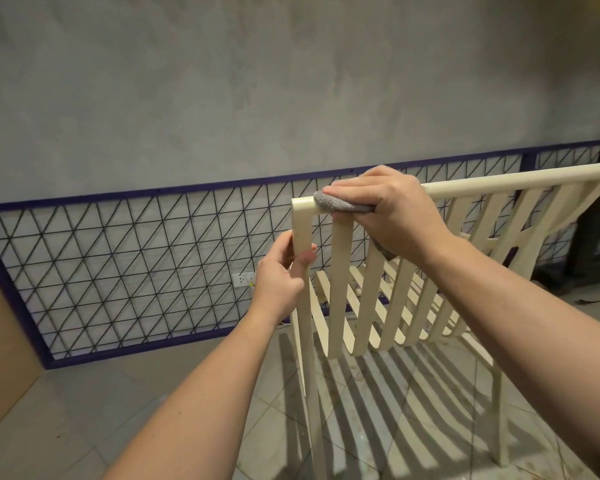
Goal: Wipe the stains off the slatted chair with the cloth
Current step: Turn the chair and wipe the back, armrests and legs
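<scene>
Wiping underway: my right hand (388,209) clamps the cloth (340,205) over the slatted chair (371,296)'s top rail; my left hand (284,275) grips its corner post. Next, slide along the rail.

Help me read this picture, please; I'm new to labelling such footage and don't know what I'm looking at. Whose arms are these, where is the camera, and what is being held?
There is no machine here: a person wears one camera on the head, looking forward and down at their own arms. The right hand presses a grey cloth over the top rail of a cream slatted chair. The left hand grips the chair's corner post to steady it. The chair stands on a tiled floor, before a grey wall with a wire grid panel.
</scene>
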`<state>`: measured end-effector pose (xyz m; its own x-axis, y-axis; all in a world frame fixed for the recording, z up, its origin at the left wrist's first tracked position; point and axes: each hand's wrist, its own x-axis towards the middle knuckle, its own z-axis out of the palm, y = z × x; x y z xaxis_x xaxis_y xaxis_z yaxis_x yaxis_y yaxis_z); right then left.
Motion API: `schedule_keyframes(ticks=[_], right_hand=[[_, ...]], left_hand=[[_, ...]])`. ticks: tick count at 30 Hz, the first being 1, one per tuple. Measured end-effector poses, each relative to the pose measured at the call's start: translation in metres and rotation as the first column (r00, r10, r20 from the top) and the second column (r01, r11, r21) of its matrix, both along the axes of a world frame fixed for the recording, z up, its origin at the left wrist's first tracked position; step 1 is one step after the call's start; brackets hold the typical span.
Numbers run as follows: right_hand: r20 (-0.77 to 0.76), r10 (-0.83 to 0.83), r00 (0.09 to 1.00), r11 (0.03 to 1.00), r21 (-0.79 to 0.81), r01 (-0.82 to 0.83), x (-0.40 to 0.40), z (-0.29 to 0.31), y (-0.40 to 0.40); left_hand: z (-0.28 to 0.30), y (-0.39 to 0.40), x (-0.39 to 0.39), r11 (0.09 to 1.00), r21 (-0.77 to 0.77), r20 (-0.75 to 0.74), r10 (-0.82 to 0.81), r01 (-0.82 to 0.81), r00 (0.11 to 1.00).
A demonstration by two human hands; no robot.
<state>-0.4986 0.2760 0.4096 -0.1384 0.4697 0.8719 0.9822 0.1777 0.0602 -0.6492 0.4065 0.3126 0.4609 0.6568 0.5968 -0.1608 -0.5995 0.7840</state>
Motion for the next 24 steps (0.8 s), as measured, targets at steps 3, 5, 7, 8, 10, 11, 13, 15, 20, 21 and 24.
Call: schedule_keyframes(ticks=[3, 5, 7, 8, 10, 11, 13, 15, 20, 21, 24], right_hand=[[0.183, 0.021, 0.983, 0.985, 0.165, -0.051, -0.013, -0.010, 0.007], [0.280, 0.024, 0.960, 0.988, 0.137, -0.065, -0.019, -0.016, 0.017], [0.233, 0.052, 0.971, 0.994, 0.077, -0.071, -0.020, -0.016, 0.024], [0.186, 0.068, 0.980, 0.994, 0.066, -0.081, -0.018, -0.015, 0.025], [0.122, 0.066, 0.990, 0.995, 0.064, -0.074, -0.011, -0.012, 0.023], [0.114, 0.053, 0.992, 0.996, 0.066, -0.061, -0.005, -0.012, 0.019], [0.101, -0.002, 0.995, 0.997, 0.081, -0.007, 0.013, -0.018, 0.007], [0.034, -0.093, 0.995, 0.990, 0.113, 0.088, 0.040, -0.024, -0.011], [-0.118, -0.165, 0.979, 0.984, 0.043, 0.171, 0.075, -0.026, -0.043], [-0.125, -0.169, 0.978, 0.984, 0.036, 0.175, 0.073, -0.026, -0.042], [-0.134, -0.222, 0.966, 0.973, 0.038, 0.229, 0.062, -0.026, -0.031]], left_hand=[[0.002, -0.001, -0.001, 1.000, 0.000, 0.006, -0.002, 0.002, 1.000], [0.002, -0.002, -0.001, 1.000, -0.023, 0.020, -0.011, 0.011, 1.000], [0.002, -0.002, -0.001, 0.999, -0.040, 0.022, -0.020, 0.021, 1.000], [0.003, -0.003, -0.002, 0.999, -0.035, 0.021, -0.022, 0.023, 1.000], [0.004, -0.002, -0.004, 1.000, -0.009, 0.007, -0.023, 0.023, 1.000], [0.005, -0.001, -0.005, 1.000, 0.002, -0.006, -0.023, 0.023, 1.000], [0.005, 0.002, -0.006, 1.000, 0.017, -0.025, -0.022, 0.022, 0.999], [0.004, 0.001, -0.005, 1.000, 0.030, -0.034, -0.009, 0.010, 0.999], [0.005, -0.003, -0.004, 1.000, 0.030, -0.046, 0.011, -0.010, 0.999], [0.008, -0.002, -0.008, 0.999, 0.031, -0.074, -0.010, 0.012, 0.997], [0.025, -0.003, -0.022, 0.990, 0.066, -0.120, -0.118, 0.127, 0.986]])
